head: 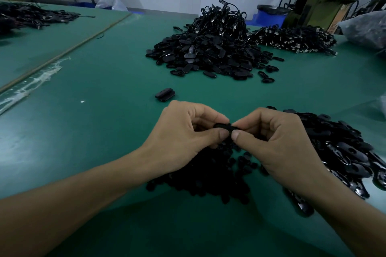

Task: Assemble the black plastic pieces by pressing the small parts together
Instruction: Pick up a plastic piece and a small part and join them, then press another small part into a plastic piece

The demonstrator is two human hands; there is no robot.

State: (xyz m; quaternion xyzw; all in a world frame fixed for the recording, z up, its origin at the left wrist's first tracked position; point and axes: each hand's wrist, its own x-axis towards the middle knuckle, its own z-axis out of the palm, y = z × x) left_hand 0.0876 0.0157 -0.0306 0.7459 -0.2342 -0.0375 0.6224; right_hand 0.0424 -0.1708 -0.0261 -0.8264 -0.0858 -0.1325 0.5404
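Head: hands (179,131) (277,140) pinch piece (223,125) (pile (338,144) right).

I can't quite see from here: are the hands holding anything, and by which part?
One small black plastic piece: the left hand pinches its left end, the right hand its right end.

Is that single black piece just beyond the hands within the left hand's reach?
Probably yes: the single black piece lies just past the left hand with bare table between, but that hand is pinching a small part.

Piece (165,94) before heap (208,56), cables (221,16) seemingly atop
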